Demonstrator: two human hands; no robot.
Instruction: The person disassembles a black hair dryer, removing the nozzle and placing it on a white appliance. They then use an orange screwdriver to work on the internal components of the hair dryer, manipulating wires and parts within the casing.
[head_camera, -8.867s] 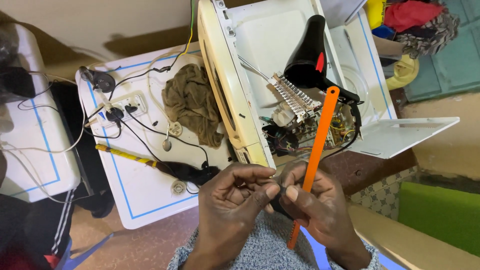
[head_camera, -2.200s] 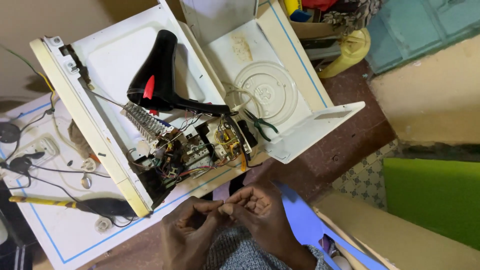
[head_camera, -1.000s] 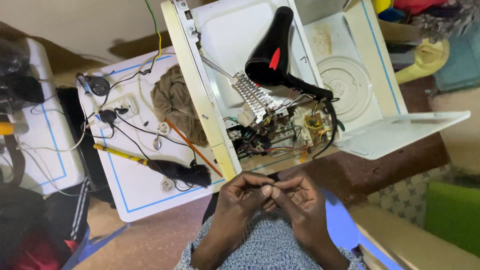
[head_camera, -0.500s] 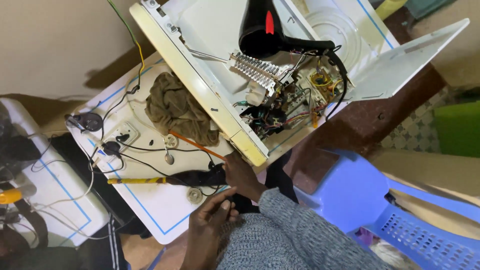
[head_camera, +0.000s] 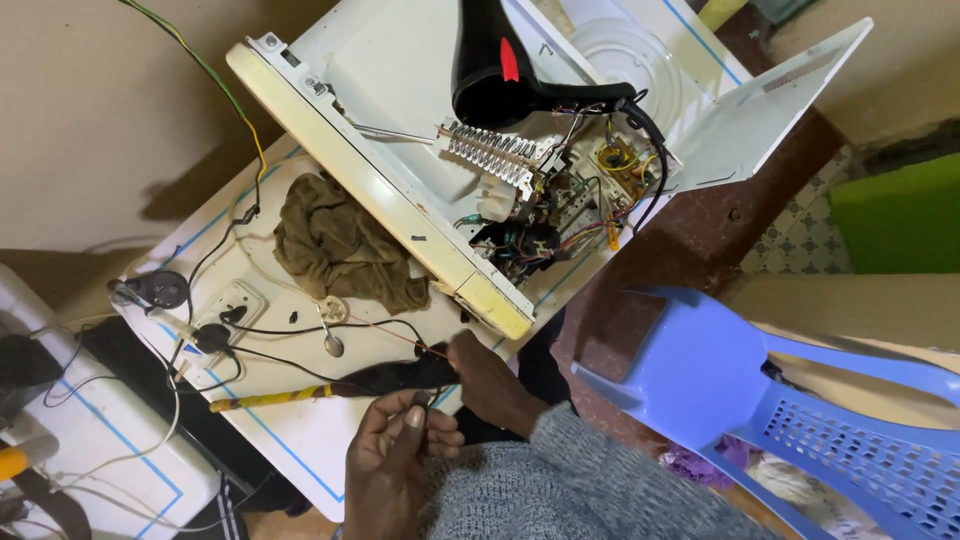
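Observation:
My right hand (head_camera: 484, 374) reaches out of a grey sleeve to the near edge of the white board (head_camera: 300, 440). Its fingers close on the black handle end of a long tool (head_camera: 385, 378) with a yellow striped shaft (head_camera: 268, 398). A thin reddish wire (head_camera: 395, 338) runs up to that hand. My left hand (head_camera: 393, 462) is just below it, with fingers curled and thumb and forefinger pinching a small dark piece (head_camera: 420, 408). What that piece is cannot be told.
An opened white appliance casing (head_camera: 400, 195) lies tilted above, with exposed wiring (head_camera: 545, 215), a heating coil (head_camera: 490, 158) and a black hair dryer (head_camera: 490, 70) on it. A brown rag (head_camera: 340, 250), a socket strip (head_camera: 225, 310) and cables lie left. A blue plastic chair (head_camera: 720, 390) stands right.
My view has swung left and down. The hands, held together over my lap a second ago, have parted. The right hand has reached forward to the black tool handle on the board.

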